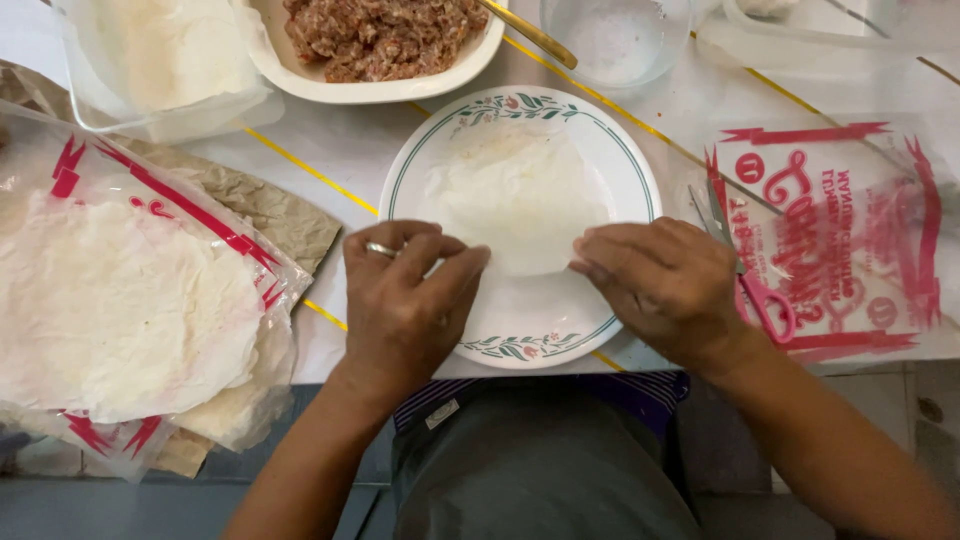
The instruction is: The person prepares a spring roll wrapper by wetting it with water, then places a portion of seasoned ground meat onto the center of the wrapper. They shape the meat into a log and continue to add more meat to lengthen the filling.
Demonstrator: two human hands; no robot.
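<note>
Both hands point(410, 290) point(665, 280) seemingly pinch wrapper point(515, 195) (plate point(620, 165), white table point(340, 140)).

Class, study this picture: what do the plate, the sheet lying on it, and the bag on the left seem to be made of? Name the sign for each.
Plate: likely glazed ceramic or glass; white, smooth, with a printed green floral rim.
Sheet: apparently thin dough or rice paper; translucent, matte, slightly wrinkled.
Bag: clear plastic film; shiny, creased, printed red.

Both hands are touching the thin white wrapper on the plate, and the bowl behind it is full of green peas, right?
Not quite. The head view shows the bowl holds pinkish minced meat, not green peas. Both the left hand and right hand do touch the thin white wrapper on the plate.
</note>
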